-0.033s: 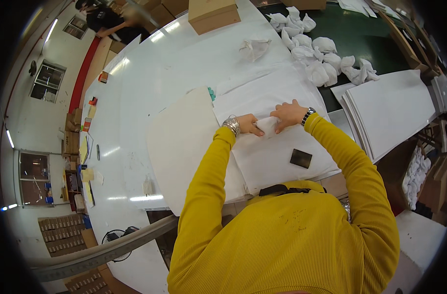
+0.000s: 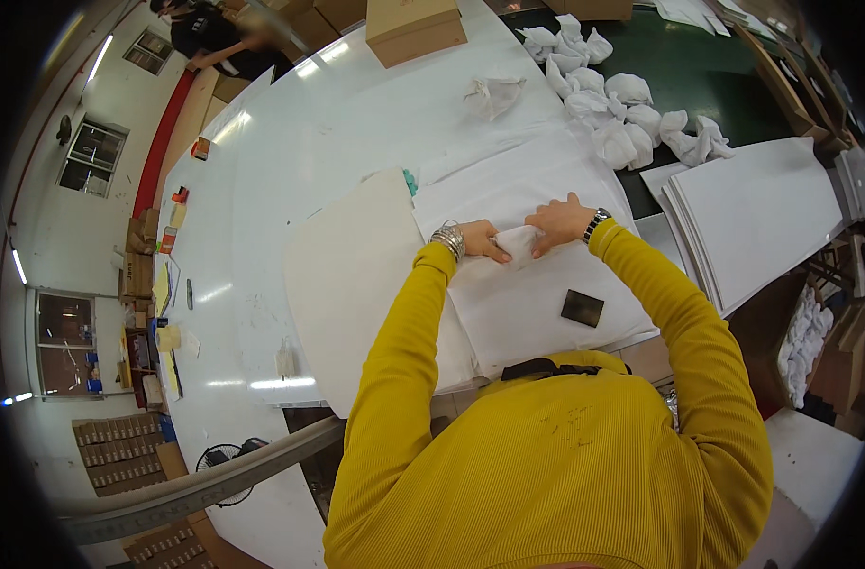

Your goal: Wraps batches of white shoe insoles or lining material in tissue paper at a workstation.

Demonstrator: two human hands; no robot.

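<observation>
On a stack of white paper sheets (image 2: 546,327), I hold a small bundle in white paper (image 2: 518,245) between my two hands. My left hand (image 2: 482,241), with silvery bangles at the wrist, grips its left side, thumb towards the front. Opposite it, my right hand (image 2: 560,224), below a dark watch, presses the right side with bent fingers. Whatever the paper may contain is hidden. A dark flat square piece (image 2: 582,308) lies on the sheets nearer to me, touched by neither hand.
Several white wrapped bundles (image 2: 627,142) lie on a green surface at the back right. More paper sheets (image 2: 755,213) are stacked at the right. A brown cardboard box (image 2: 413,38) stands at the back. One loose crumpled paper bundle (image 2: 494,95) rests on the white table (image 2: 356,123).
My hands and the paper bundle hold almost the same position. A person at the far left has shifted slightly.
</observation>
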